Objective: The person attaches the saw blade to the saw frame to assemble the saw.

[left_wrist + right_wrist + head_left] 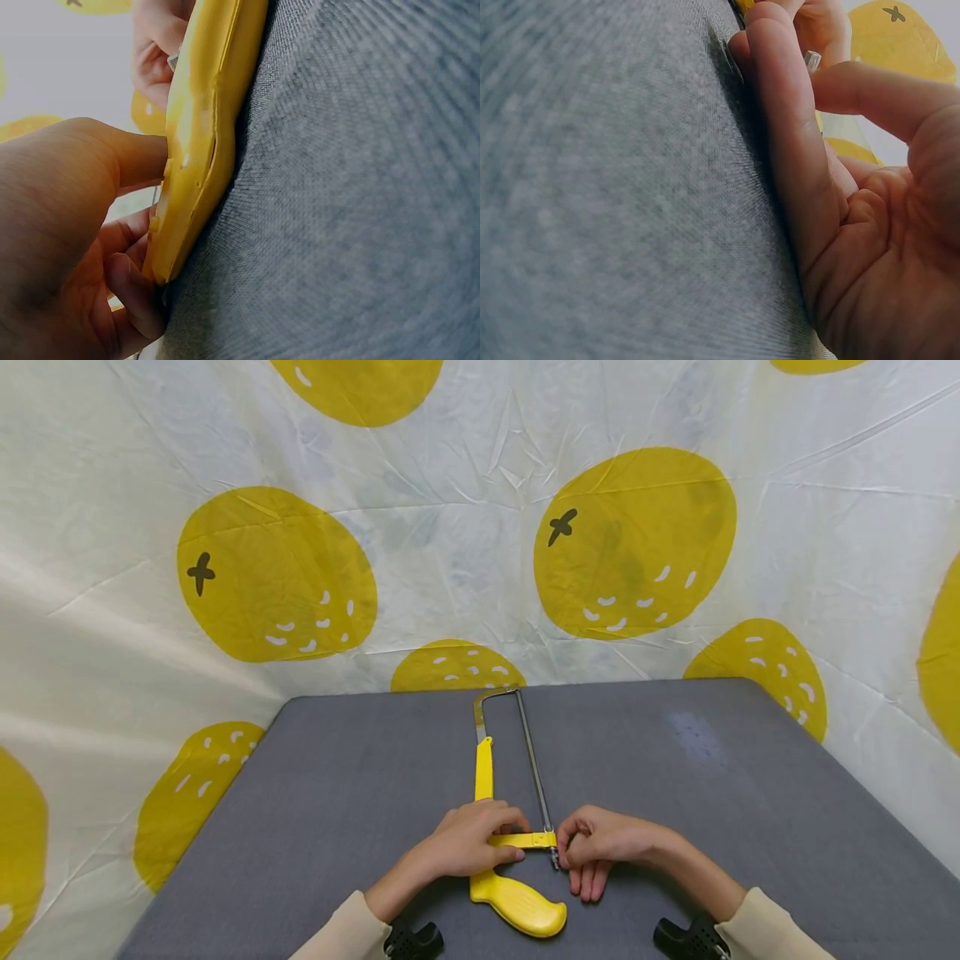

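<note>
A hacksaw (484,770) with a yellow frame and handle lies on the grey surface, its far end pointing away from me. The blade (534,760) runs along its right side, parallel to the frame. My left hand (476,837) grips the yellow frame just above the handle (525,906), thumb and fingers around the crossbar. At the near end of the blade, a small metal tension screw (555,857) sticks out below the crossbar. My right hand (592,847) pinches at this screw with thumb and index finger, the other fingers extended down by the cloth. Its tip (813,60) shows beside the thumb in the right wrist view.
The grey cloth-covered table (360,777) extends to both sides of the saw. Behind it and at the sides hangs a white sheet (450,568) with yellow fruit prints. Black wrist devices (690,937) sit under both sleeves.
</note>
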Demonstrator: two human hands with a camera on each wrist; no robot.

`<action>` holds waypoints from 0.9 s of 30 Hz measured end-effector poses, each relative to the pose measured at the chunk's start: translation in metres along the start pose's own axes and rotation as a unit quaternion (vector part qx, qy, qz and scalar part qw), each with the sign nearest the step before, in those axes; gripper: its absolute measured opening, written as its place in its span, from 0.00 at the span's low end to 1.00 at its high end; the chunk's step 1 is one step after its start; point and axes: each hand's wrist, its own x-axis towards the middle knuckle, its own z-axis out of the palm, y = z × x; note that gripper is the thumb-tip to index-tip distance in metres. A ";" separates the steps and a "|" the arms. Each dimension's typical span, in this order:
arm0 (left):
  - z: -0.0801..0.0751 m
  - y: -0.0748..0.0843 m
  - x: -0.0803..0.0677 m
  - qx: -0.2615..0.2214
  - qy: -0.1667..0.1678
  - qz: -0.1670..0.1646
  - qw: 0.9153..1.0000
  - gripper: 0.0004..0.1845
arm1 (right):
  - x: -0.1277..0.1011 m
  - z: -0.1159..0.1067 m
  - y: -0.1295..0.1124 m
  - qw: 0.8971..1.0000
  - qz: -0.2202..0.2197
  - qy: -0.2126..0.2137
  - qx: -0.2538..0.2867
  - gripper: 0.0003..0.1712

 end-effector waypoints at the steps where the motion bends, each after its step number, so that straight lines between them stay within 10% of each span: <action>1: 0.000 0.000 0.000 0.000 0.000 0.000 1.000 0.11 | 0.000 0.000 0.000 1.000 0.001 -0.001 0.001 0.05; 27: 0.000 -0.001 0.000 -0.003 -0.001 -0.003 1.000 0.11 | 0.001 0.002 -0.001 1.000 0.011 0.008 0.009 0.07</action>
